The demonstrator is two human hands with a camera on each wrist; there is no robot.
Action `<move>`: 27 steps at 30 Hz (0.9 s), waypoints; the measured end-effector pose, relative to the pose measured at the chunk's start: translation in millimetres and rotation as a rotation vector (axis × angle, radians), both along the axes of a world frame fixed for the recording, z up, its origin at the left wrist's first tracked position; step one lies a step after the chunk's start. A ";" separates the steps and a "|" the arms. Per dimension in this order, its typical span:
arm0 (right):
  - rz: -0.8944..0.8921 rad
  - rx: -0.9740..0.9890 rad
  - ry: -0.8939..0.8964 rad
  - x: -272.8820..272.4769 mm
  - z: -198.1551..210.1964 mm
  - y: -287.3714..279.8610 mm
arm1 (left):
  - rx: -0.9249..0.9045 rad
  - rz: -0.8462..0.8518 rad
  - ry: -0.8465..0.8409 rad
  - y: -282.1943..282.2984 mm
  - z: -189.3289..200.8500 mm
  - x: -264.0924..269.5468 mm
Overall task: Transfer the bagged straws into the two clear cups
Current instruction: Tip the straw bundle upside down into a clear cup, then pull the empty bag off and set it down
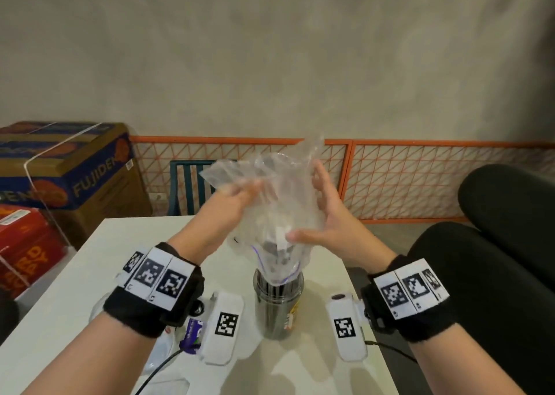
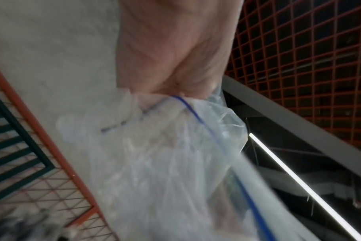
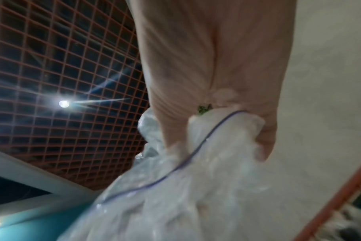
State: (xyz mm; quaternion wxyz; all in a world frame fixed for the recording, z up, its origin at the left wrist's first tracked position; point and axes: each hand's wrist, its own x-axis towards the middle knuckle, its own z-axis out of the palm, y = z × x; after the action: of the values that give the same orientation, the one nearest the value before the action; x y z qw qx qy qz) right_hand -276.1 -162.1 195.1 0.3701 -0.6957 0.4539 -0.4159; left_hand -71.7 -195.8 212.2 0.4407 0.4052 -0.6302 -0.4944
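A clear zip bag (image 1: 279,190) with a blue seal line hangs mouth-down over a clear cup (image 1: 279,304) standing on the white table (image 1: 60,319). Dark straws fill the cup and reach up into the bag's mouth. My left hand (image 1: 237,196) grips the bag's upper left side. My right hand (image 1: 321,211) holds its right side, thumb pressed on the front. The left wrist view shows the crumpled bag (image 2: 165,163) under my left hand (image 2: 171,57), blurred. In the right wrist view the bag (image 3: 196,187) is bunched in my right hand (image 3: 216,65).
Two white marker blocks (image 1: 223,328) (image 1: 348,325) flank the cup. A purple-labelled item (image 1: 193,333) and a cable lie near my left wrist. Cardboard boxes (image 1: 69,166) stand at left, an orange mesh fence (image 1: 390,178) behind, a black chair (image 1: 495,244) at right.
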 end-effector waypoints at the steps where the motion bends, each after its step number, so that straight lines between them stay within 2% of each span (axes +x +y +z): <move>1: 0.003 0.022 0.091 -4.5 -6.1 5.3 | 0.005 0.093 0.070 0.7 2.0 2.8; 3: -0.013 0.095 0.245 -12.5 -24.7 19.3 | 0.030 0.177 0.232 3.8 5.8 8.8; 6: -0.096 0.186 0.458 -16.5 -38.5 40.8 | 0.070 0.185 0.230 20.2 4.2 8.1; 7: -0.110 0.194 0.462 -18.7 -36.0 46.0 | 0.076 0.195 0.193 25.6 1.0 6.1; 9: -0.131 0.187 0.355 -19.4 -17.6 58.3 | 0.061 0.210 0.092 35.9 -3.2 3.4; 11: -0.185 0.042 0.303 -13.5 11.5 71.7 | -0.016 0.174 -0.069 45.9 -4.2 3.3; 12: -0.229 -0.063 0.362 -5.8 26.2 78.1 | -0.068 0.134 -0.165 48.8 -5.6 2.4; 14: -0.301 -0.249 0.594 15.1 45.9 83.8 | -0.162 0.032 -0.327 51.5 -8.7 -1.6; 16: -0.294 -0.286 0.822 37.0 52.1 79.2 | -0.210 -0.049 -0.383 55.9 -8.4 -4.8; 17: -0.266 -0.261 0.867 45.7 50.6 75.1 | -0.227 -0.085 -0.366 57.0 -10.1 -5.4; 20: -0.262 -0.240 0.832 60.7 36.5 65.8 | -0.253 -0.130 -0.273 74.0 -18.6 0.4; 22: -0.295 -0.264 0.825 64.7 30.1 64.7 | -0.210 -0.122 -0.327 89.6 -42.9 10.1; 24: -0.328 -0.276 0.815 62.6 28.0 64.1 | -0.218 -0.071 -0.413 105.3 -78.9 23.1; 27: -0.423 -0.233 0.789 48.5 27.9 63.7 | -0.202 0.101 -0.324 125.1 -126.3 48.5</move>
State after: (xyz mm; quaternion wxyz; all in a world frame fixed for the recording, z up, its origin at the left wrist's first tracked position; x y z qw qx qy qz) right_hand -227.6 -98.5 223.0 -0.0044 -0.7299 0.6423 -0.2338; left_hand -23.2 -70.7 86.0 0.3964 0.4644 -0.7179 -0.3343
